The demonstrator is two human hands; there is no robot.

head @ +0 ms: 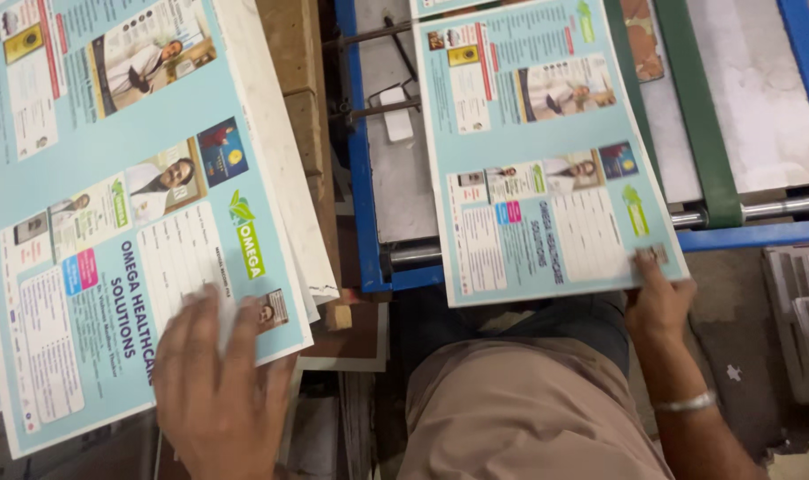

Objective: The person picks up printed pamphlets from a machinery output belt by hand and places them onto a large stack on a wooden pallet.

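I looked down from the head camera and saw two big sheets of light blue printed paper with small photos and white boxes on them; my left hand (216, 391) lay flat on the top sheet of the tall pile of light blue printed sheets (111, 204) at the left, with the fingers spread out and open, pressing near the bottom edge of that sheet and not gripping it; the hand looked a bit blurry; the pile sat on a stack of thick white boards (275, 151), and a brown wooden block (302, 98) stood just beside it; my right hand (660, 298) was at the right, and its fingers were pinched on the bottom right corner of the single light blue printed sheet (542, 151); that sheet lay tilted across the grey metal bed of the blue-framed machine (362, 178), with its lower edge sticking out over the blue bar toward me; a wide green belt (699, 116) ran down the machine just beside the sheet, and a shiny metal roller (769, 210) showed next to it; a thin silver bangle (686, 403) sat on my right wrist; my lap in tan cloth (520, 409) was under the sheet, between both hands.
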